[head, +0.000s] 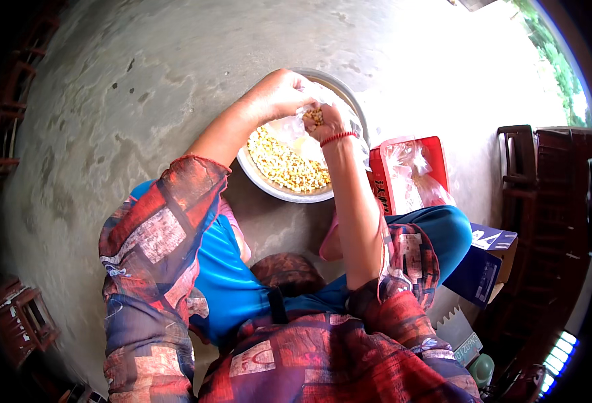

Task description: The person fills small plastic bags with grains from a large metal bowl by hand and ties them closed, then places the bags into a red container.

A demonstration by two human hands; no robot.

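A round metal basin stands on the floor in front of me with loose yellow corn kernels in its near part. Over its far side, my left hand pinches a clear plastic bag. My right hand, with a red beaded bracelet at the wrist, is cupped close beside the left one. A clump of kernels shows in its curled fingers. Both hands partly cover the bag, and its opening is hard to make out.
Right of the basin, a red plastic box holds filled clear bags. Behind my knee sit a blue cardboard box and a notched grey scraper-like sheet. Dark wooden furniture lines the right; wooden stools stand left.
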